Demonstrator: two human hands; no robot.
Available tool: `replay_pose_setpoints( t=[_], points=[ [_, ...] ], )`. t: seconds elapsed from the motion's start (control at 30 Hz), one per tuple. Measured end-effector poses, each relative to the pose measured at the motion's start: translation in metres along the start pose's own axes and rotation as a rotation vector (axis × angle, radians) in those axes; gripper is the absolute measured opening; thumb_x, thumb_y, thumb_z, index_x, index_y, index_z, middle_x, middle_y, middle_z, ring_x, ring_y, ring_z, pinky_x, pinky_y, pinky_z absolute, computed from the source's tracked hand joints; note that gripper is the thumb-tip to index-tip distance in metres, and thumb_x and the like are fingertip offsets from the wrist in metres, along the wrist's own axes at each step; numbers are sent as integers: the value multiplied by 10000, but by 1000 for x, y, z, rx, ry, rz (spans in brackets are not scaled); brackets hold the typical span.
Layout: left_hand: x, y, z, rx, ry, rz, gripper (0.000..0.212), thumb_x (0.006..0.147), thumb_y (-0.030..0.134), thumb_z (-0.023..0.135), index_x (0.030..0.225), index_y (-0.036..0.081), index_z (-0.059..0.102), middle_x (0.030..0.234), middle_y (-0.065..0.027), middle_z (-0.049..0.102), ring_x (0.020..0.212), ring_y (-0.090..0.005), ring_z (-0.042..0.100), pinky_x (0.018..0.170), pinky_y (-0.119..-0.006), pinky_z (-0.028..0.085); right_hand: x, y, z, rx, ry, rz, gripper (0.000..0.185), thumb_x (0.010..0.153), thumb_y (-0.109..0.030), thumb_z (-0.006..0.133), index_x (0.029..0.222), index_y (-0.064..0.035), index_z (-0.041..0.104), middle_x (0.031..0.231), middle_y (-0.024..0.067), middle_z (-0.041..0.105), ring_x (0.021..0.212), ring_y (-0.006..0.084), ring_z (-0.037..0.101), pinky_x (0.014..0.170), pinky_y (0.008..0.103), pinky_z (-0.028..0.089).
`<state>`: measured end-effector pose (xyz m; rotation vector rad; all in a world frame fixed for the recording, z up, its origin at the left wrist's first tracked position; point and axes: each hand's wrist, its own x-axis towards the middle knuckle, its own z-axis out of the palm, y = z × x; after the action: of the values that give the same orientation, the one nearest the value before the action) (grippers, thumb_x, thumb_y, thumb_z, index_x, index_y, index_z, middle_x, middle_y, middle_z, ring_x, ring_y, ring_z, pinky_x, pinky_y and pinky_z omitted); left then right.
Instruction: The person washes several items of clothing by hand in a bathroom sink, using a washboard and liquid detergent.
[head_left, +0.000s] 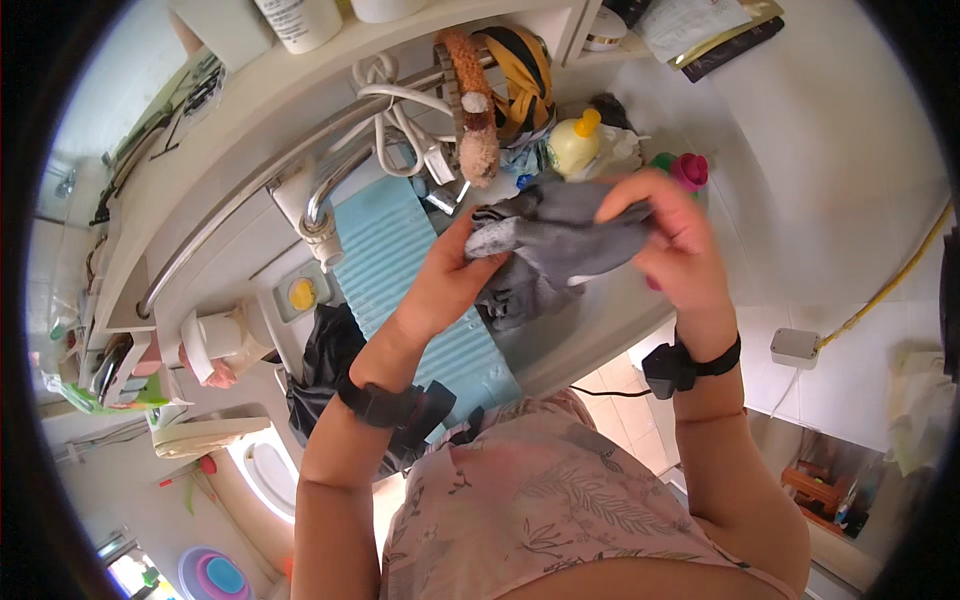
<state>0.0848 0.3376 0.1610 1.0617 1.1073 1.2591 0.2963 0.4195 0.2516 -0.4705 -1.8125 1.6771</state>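
Note:
A dark grey cloth (577, 240), perhaps a small garment, is stretched between my two hands above a sink basin (600, 330). My left hand (442, 277) grips its left end, where a paler patch shows. At the cloth's right end my right hand (675, 240), slightly blurred, pinches the fabric between thumb and fingers. More dark grey fabric (521, 296) hangs or lies just below; whether it is the same piece I cannot tell. A light blue ridged washboard (397, 262) slants across the basin, beneath my left forearm.
Left of the washboard are a chrome faucet (321, 202), a soap dish with yellow soap (301, 294) and black fabric (322, 360). Behind the basin stand a yellow pump bottle (574, 146), coiled white cord (397, 135) and headbands (476, 112). A shelf (300, 75) overhangs the far side.

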Motion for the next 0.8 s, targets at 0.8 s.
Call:
replay_pose_setpoints(
  t=[0.8],
  points=[
    [-102, 39, -47, -78, 505, 328, 511, 755, -89, 560, 1212, 40, 372, 1141, -82, 507, 1046, -161, 502, 917, -308, 405, 22, 119, 38, 75, 191, 132, 413, 737, -43, 680, 1084, -10, 459, 1012, 60, 567, 990, 116, 485, 874, 285, 391]
  ],
)
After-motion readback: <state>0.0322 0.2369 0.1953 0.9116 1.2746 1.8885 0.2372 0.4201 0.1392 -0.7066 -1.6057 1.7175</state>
